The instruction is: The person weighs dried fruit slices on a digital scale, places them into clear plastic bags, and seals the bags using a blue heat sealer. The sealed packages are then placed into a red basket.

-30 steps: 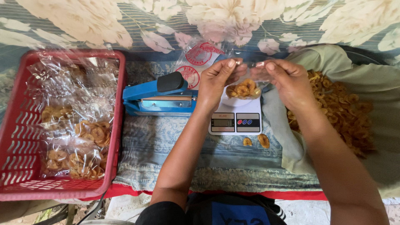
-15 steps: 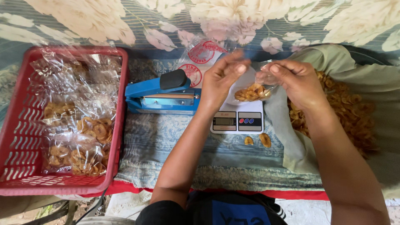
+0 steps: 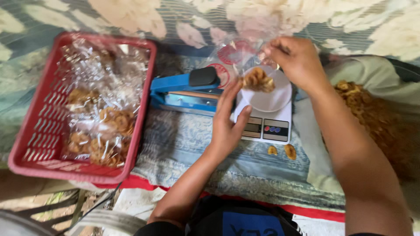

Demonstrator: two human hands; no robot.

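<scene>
The right hand [image 3: 297, 61] pinches the top of a clear plastic bag of golden fried snacks [image 3: 257, 80] above the white digital kitchen scale [image 3: 267, 114]. The left hand [image 3: 228, 120], fingers open, supports it below. Motion blur hides the bag's edges.

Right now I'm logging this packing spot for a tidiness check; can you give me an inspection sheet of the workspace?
Surface: patterned cloth spread out, flowered fabric behind.
Job's things: clear bag of fried snacks above the white digital scale; blue heat sealer beside it.
Clutter: two loose snack pieces in front of the scale.
Hands: left hand under the bag; right hand pinching its top.
Cables: nothing seen.
Surroundings: red basket of filled bags on the left; heap of snacks on the right.
</scene>
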